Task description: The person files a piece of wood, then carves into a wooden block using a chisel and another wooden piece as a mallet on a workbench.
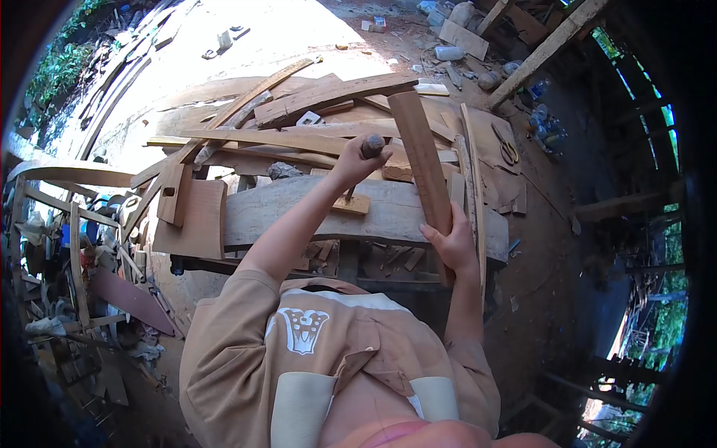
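My left hand (358,163) is closed around the rounded wooden handle of a chisel (372,144). The chisel stands nearly upright, its narrow shaft pointing down at a small light wood block (352,204) on the bench. Whether its tip touches the block I cannot tell. My right hand (454,240) grips the lower part of a long brown wooden board (420,157), which leans up and away over the bench's right part. Below both hands lies the thick grey bench plank (284,207).
Several loose boards (299,140) pile up behind the bench plank. A mortised wood piece (173,196) rests at the left. Scissors (508,149) lie at the right. A slanting post (549,54) stands back right, near scattered plastic bottles. Scrap (134,299) clutters the left.
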{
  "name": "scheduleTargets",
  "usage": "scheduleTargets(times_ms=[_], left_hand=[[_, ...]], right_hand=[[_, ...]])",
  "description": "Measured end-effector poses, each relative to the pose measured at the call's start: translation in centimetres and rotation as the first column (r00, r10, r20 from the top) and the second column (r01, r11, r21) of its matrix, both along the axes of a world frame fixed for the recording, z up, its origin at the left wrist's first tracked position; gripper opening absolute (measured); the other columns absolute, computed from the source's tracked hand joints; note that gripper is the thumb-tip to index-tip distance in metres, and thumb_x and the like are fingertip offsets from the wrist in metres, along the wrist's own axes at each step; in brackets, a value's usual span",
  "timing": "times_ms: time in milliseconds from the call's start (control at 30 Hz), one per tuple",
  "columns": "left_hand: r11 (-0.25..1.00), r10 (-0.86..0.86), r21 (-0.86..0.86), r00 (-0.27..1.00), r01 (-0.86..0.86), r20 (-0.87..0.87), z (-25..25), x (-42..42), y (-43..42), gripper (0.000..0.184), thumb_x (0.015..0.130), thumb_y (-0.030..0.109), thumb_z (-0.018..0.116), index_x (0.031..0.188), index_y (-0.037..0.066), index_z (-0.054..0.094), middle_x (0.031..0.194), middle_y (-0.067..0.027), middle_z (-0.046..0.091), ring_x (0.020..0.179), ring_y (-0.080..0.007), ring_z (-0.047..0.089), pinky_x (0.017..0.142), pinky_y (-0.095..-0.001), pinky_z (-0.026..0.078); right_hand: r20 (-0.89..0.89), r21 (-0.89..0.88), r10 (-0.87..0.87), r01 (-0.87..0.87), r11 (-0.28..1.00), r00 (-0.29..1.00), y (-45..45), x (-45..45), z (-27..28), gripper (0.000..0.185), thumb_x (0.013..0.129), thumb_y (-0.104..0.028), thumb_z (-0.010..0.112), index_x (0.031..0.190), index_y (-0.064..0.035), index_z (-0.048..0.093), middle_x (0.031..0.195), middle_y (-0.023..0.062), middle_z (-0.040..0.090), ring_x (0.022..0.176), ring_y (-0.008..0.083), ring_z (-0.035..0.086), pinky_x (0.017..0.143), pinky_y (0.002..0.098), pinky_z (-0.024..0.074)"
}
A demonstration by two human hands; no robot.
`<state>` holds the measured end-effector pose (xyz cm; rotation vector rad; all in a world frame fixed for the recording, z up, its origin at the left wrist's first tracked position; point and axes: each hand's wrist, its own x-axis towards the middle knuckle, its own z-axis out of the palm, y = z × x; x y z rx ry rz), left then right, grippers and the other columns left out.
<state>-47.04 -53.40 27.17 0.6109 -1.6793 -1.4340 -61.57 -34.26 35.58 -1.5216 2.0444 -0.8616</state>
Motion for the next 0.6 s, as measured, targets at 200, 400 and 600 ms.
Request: scheduleTargets(times_ms=[200,400,600], left_hand=[[1.0,0.013,-0.027,0.999,-0.012,0.037,0.2,-0.1,0.1,0.022,0.076,0.018,0.066,0.075,0.003,0.051,0.064,0.002,0.047,0.06,-0.0053,0.043,0.055,-0.0216,0.039],[1.0,-0.015,-0.007,0.998,0.016,0.054,0.2,-0.2,0.7,0.022,0.074,0.018,0.067,0.074,0.003,0.05,0.064,0.002,0.044,0.06,-0.0066,0.037,0.054,-0.0232,0.035],[0.998,-0.011,-0.061,0.999,0.014,0.05,-0.2,-0.6,0.7,0.022,0.074,0.017,0.067,0.075,0.003,0.05,0.066,0.001,0.045,0.062,-0.0069,0.039,0.056,-0.0233,0.037]], right_hand=[[0.382,-0.549,0.108,0.132,0.825,0.918,0.8,-0.5,-1.6,0.055,0.064,-0.028,0.068,0.104,0.0013,0.044,0.085,0.0081,0.052,0.073,0.0199,0.054,0.065,0.0315,0.0446],[0.047,0.096,-0.025,0.021,0.995,0.999,0.9,0.0,1.4,0.047,0.067,-0.027,0.065,0.1,0.0017,0.049,0.086,0.0087,0.054,0.075,0.0173,0.054,0.068,0.0294,0.0438],[0.385,-0.477,0.071,0.133,0.869,0.92,1.1,-0.9,0.6,0.049,0.063,-0.026,0.066,0.101,-0.0005,0.047,0.077,0.0051,0.05,0.071,0.0165,0.052,0.065,0.0292,0.0432]])
